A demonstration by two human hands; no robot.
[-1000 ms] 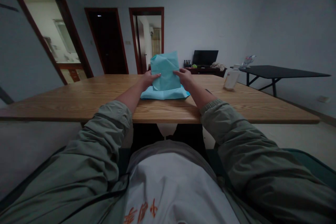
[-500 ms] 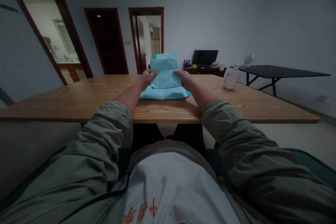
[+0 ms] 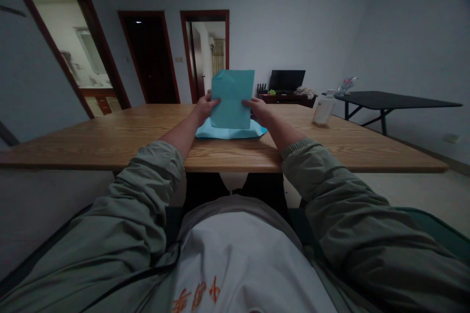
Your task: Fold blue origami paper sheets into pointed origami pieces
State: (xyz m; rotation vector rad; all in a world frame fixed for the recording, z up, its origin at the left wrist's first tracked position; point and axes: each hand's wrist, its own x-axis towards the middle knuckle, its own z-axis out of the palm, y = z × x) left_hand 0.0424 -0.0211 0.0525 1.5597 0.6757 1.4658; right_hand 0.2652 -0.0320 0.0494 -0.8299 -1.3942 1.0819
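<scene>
Between my hands a light-blue paper sheet (image 3: pixel 232 100), flat-faced with one creased upper-left corner, is held upright above the table. My left hand (image 3: pixel 204 108) pinches its left edge, thumb on the near side. The right edge is gripped by my right hand (image 3: pixel 260 109) in the same way. Below and behind the sheet, a second light-blue piece (image 3: pixel 230 133), wide and low with a brighter blue right corner, lies on the wooden table (image 3: pixel 154 129). The sheet hides part of this lower piece and the far side of my fingertips.
A whitish bottle or jug (image 3: pixel 323 111) stands on the table to the right. Beyond it is a black folding table (image 3: pixel 396 99) with a clear plastic item (image 3: pixel 347 86) on it. A monitor (image 3: pixel 287 80) rests on a dark cabinet at the back wall.
The blue sheet has tilted to stand more upright, its near face now smoother and darker, reaching slightly higher and lower. Both hands keep their hold in nearly the same spot.
</scene>
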